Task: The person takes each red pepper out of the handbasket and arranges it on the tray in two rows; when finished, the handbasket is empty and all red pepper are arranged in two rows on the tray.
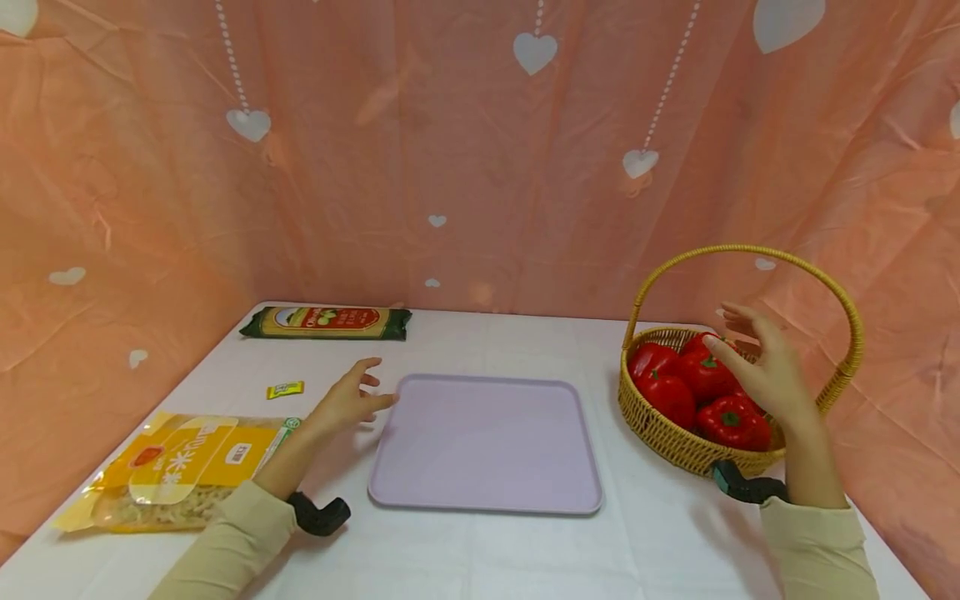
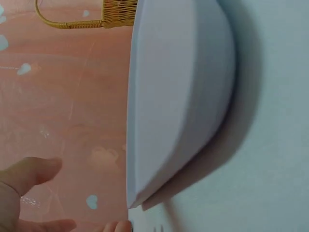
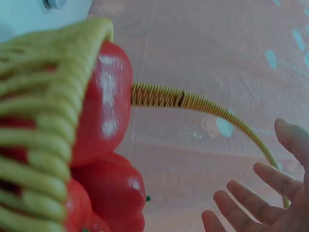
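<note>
A wicker basket (image 1: pixel 660 446) with a tall arched handle holds several red bell peppers (image 1: pixel 705 375) at the right of the table. Over the peppers hovers my right hand (image 1: pixel 765 367), fingers spread and holding nothing; in the right wrist view the hand (image 3: pixel 260 198) is beside the basket handle (image 3: pixel 212 104). My left hand (image 1: pixel 348 400) is at the left edge of a pale purple tray (image 1: pixel 487 442), its fingers loosely bent with nothing in them. The left wrist view shows the thumb (image 2: pixel 36 171) apart from the tray (image 2: pixel 164 92).
Left of the tray lies a yellow bag of dry food (image 1: pixel 180 471), partly behind my left forearm. A small yellow packet (image 1: pixel 285 390) sits behind it. A long green-and-red package (image 1: pixel 326 322) lies at the back left. A pink curtain (image 1: pixel 480 167) hangs behind the table.
</note>
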### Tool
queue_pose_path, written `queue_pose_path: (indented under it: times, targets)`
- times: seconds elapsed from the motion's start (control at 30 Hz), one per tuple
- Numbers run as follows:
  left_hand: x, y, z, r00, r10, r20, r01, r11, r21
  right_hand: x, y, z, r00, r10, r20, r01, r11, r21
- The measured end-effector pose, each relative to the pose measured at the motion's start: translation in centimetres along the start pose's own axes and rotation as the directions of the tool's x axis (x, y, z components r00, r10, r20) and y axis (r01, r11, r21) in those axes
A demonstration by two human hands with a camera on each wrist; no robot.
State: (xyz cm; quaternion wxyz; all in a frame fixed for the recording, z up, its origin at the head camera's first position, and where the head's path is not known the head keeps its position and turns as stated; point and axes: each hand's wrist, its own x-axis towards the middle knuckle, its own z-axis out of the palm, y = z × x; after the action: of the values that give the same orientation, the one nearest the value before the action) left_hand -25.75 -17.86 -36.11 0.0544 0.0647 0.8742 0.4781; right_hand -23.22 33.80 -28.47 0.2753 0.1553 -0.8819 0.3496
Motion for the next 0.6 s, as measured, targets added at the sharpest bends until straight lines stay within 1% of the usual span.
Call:
queue_pose_path:
  times: [0.07,0.13,0.23,0.37,0.47,0.6]
  targets:
    - [0.0,-0.3,0.2,1.0,-0.021,0.015,0.021,1.0,-0.01,0.2,0.4,-0.3,1.0,0.014,-0.006,-0.014,1.0,0.015]
    - [0.1,-0.6,0.4,0.999,-0.034,0.025,0.035,0.999,-0.013,0.4,0.7,-0.7,0.999,0.048,-0.002,-0.048,0.999,0.023]
    - [0.2,-1.1,0.6,0.999,-0.031,0.038,0.032,0.999,-0.018,0.6,1.1,-1.3,0.992,0.121,0.018,-0.121,0.993,0.013]
    - [0.3,-1.5,0.9,0.999,-0.017,0.049,0.019,0.999,-0.028,0.8,1.6,-2.1,0.975,0.21,0.07,-0.21,0.978,-0.011]
    - [0.4,-1.7,1.0,0.998,-0.023,0.057,0.025,0.999,-0.029,1.0,2.0,-2.6,0.965,0.244,0.1,-0.244,0.97,-0.015]
    - [0.6,-1.8,1.4,0.997,-0.048,0.055,0.049,0.998,-0.027,1.3,2.3,-3.0,0.954,0.265,0.142,-0.266,0.964,-0.015]
